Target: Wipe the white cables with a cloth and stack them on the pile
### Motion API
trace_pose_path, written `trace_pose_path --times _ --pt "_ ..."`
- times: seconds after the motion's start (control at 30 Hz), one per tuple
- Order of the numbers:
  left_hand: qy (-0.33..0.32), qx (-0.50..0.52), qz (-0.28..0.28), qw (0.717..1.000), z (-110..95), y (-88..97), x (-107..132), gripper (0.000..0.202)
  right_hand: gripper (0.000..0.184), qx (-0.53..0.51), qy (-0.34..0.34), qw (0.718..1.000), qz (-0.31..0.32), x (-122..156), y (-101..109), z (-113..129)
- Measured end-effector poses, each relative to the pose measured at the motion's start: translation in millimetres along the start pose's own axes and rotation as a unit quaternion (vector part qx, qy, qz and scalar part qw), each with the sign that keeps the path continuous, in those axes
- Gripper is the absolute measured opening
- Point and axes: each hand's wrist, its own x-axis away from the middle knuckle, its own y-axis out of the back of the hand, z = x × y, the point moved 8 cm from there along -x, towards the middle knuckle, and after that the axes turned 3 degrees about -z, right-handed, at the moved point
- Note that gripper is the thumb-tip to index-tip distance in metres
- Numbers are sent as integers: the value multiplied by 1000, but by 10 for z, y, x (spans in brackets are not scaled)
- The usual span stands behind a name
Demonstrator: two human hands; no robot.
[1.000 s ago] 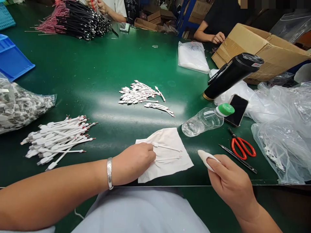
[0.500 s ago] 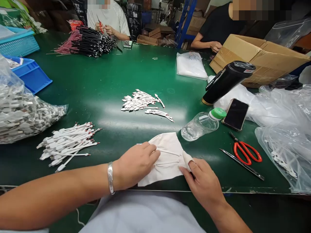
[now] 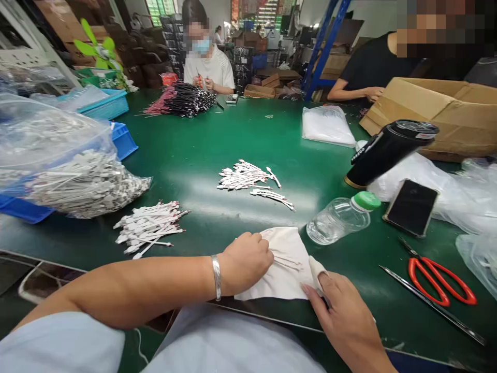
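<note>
My left hand [image 3: 248,261], with a silver bangle at the wrist, is closed over the left part of a white cloth [image 3: 285,238]. From under its fingertips a few thin white cables [image 3: 288,262] stick out to the right across the cloth. My right hand [image 3: 345,305] is at the cloth's right edge, its thumb and fingers curled. White material covers its forefinger tip; whether it is the cloth's corner or a finger cover I cannot tell. What lies inside that hand is hidden. Short white cables [image 3: 149,225] lie piled to the left, and another pile [image 3: 244,175] lies ahead.
A clear bottle [image 3: 337,220] lies tilted beside the cloth. Rightward are a phone [image 3: 412,207], red-handled pliers [image 3: 438,280], tweezers [image 3: 430,303], a leaning black tumbler [image 3: 388,153] and a carton [image 3: 435,114]. A bag of cables [image 3: 89,181] stands left. Two people work across the table.
The view has tilted up and turned left. My left hand has shifted slightly over the cloth, and the cables under it lie closer together. My right hand keeps its place at the cloth's edge.
</note>
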Motion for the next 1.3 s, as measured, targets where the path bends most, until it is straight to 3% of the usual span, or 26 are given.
trace_pose_path --times 0.17,0.4,0.63,0.77,0.87,1.0,1.13,1.2,1.3 --pt "57 -32 -5 998 67 -65 68 12 30 17 28 999 -16 -2 -10 -11" --pt "81 -32 -44 995 171 -60 105 13 30 18 56 998 -37 3 22 2" --pt "123 -33 -77 989 348 -7 393 14 33 16 45 998 -30 -33 22 10" --pt "171 -36 -106 979 542 51 688 17 35 21 52 998 -22 -20 4 3" --pt "253 -42 -132 957 843 194 1058 20 33 18 57 998 -19 -9 -2 4" --pt "348 -88 -117 926 1314 326 1664 18 34 23 44 999 -19 -2 -4 -12" --pt "389 -98 -74 913 1638 237 2066 21 33 39 42 998 -10 -5 -20 -10" --pt "387 -75 -99 914 1672 219 2070 24 34 40 46 998 -17 -7 -13 -5" --pt "335 -22 -151 930 1550 253 1756 30 36 36 41 998 -22 -6 -7 -7"
